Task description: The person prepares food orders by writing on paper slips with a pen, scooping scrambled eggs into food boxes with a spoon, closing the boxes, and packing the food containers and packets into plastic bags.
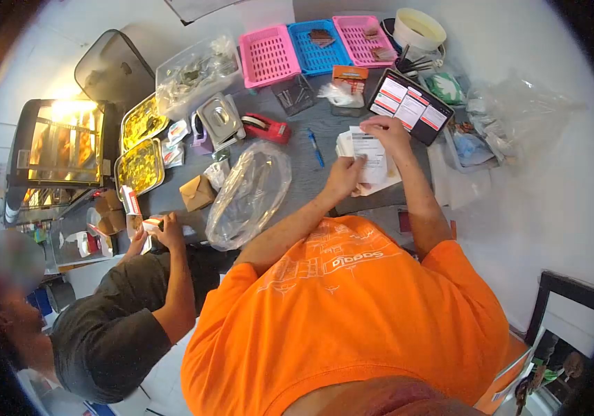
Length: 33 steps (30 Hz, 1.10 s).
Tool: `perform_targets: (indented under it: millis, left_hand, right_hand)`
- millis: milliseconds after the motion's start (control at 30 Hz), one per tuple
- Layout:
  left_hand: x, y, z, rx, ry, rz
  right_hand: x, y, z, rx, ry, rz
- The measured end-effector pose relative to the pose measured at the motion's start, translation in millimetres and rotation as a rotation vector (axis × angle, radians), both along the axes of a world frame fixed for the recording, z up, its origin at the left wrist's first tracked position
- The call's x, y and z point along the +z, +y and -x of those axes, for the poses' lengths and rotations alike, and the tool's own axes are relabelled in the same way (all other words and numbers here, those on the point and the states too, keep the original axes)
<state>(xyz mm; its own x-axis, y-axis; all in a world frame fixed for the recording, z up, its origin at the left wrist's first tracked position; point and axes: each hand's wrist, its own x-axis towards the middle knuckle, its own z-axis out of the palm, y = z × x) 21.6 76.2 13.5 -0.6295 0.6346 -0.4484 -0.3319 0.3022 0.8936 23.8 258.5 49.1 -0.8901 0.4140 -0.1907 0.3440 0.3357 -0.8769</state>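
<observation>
My left hand [345, 176] is closed on the lower left part of a white printed slip [372, 161]. At the slip's top edge is my right hand [388, 133], its fingers bent together over the paper. Under and beside the slip lie more white papers [384, 182]. A tablet [409, 107] showing white and red panels stands just beyond my right hand. To the left of my hands a blue pen [316, 148] lies on the dark table. What my right fingertips pinch is too small to tell apart from the slip's edge.
A co-worker [120, 326] at the left handles a small box. Between us lie a clear plastic bag [250, 197], a brown box [196, 193] and a red tape dispenser [266, 129]. Pink and blue baskets [318, 47] line the back. A heated display case [61, 152] stands far left.
</observation>
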Motion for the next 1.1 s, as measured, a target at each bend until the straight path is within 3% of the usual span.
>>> perform_targets:
  millis: [67, 167, 200, 300, 333, 367, 433, 467, 500, 567, 600, 700, 800, 900, 1000, 1100]
  left_hand:
    - [-8.7, 21.9, -8.2, -0.142, 0.130, 0.219]
    - [-12.1, 31.3, -15.4, -0.111, 0.623, 0.485]
    - [-11.9, 32.0, -15.2, -0.137, 0.679, 0.514]
    - [6.7, 30.6, -22.0, -0.184, 0.796, 0.586]
    - [7.1, 31.1, -22.9, -0.171, 0.812, 0.597]
    - [9.5, 29.0, -22.8, -0.149, 0.824, 0.616]
    - [16.0, 16.5, -27.2, -0.013, 0.673, 0.505]
    - [16.5, 12.3, -27.8, 0.062, 0.609, 0.447]
    - [-3.2, 10.8, -31.8, 0.269, 0.619, 0.353]
    - [-84.9, 19.5, -36.5, 0.666, 0.656, 0.136]
    - [-127.4, 30.7, -32.8, 0.687, 0.419, 0.195]
    - [-78.9, 38.2, -22.4, 0.642, -0.350, -0.397]
    - [-94.3, 36.6, -12.3, 0.352, -0.723, -0.789]
    - [-58.9, 6.3, -5.0, 0.223, -0.699, -0.786]
    - [-23.0, -46.3, 1.8, 0.174, -0.338, -0.524]
    - [40.8, -128.0, 15.6, 0.184, -0.406, -0.372]
  right_hand:
    - [-16.6, 13.6, -5.9, -0.032, -0.010, -0.376]
    - [-46.5, 13.3, 0.3, -0.027, 0.169, -0.415]
    - [-50.7, 11.8, -0.5, -0.100, 0.146, -0.475]
    - [-79.7, 23.7, 13.7, -0.163, 0.164, 0.144]
    - [-63.1, 21.6, 14.8, -0.103, 0.024, 0.397]
    - [-72.6, 30.6, 24.6, -0.031, -0.126, 0.267]
    - [-80.2, 38.8, 26.3, 0.036, -0.114, 0.355]
    - [-75.3, 37.0, 24.2, -0.005, -0.096, 0.551]
    - [-72.9, 37.6, 15.9, -0.055, -0.080, 0.742]
    - [-99.8, 56.9, -6.3, -0.065, -0.159, 0.653]
    - [-100.9, 57.0, -21.1, -0.024, -0.194, 0.822]
    - [-101.0, 37.1, -55.1, 0.017, -0.175, 1.100]
    - [-85.2, 9.3, -63.4, 0.037, -0.110, 1.153]
    - [-66.9, -27.9, -71.9, -0.034, 0.010, 1.173]
    - [-26.8, -91.0, -84.7, -0.157, 0.039, 1.217]
    - [-13.8, -160.2, -77.7, -0.096, 0.072, 1.416]
